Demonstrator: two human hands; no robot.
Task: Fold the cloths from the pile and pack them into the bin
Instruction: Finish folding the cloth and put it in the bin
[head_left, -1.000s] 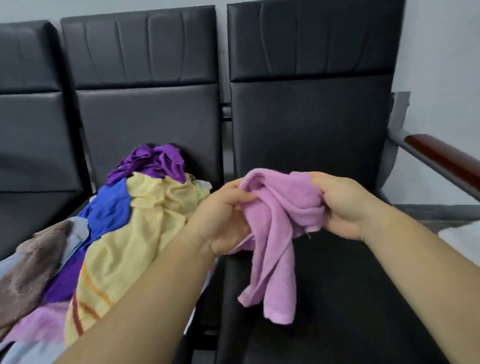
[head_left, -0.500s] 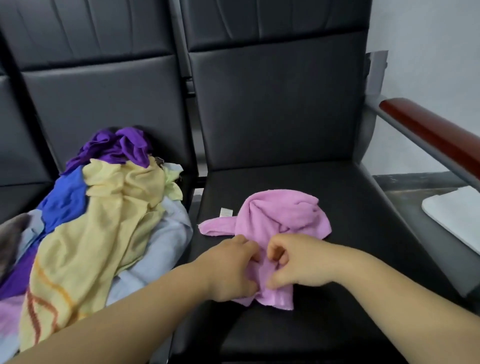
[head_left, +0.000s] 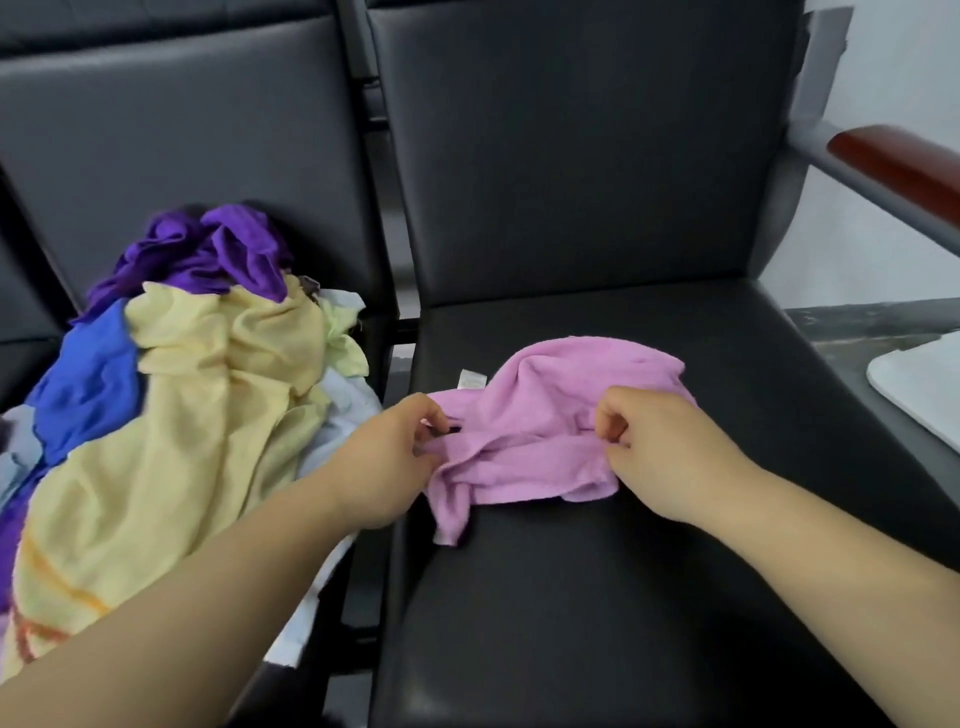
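A crumpled pink cloth (head_left: 540, 421) with a small white label lies on the black seat (head_left: 597, 597) of the right chair. My left hand (head_left: 384, 462) pinches the cloth's left edge, and my right hand (head_left: 654, 447) pinches its right side. A pile of cloths (head_left: 171, 415) fills the chair to the left: a yellow one on top, with blue, purple and pale ones around it.
A red-brown armrest (head_left: 898, 171) runs along the right side of the chair. A white, rounded object (head_left: 924, 389), only partly in view, sits low at the far right. Black chair backs stand behind both seats.
The pink cloth went from hanging in the air to lying on the seat. Since then my hands have moved apart, pulling it wider to the left and right.
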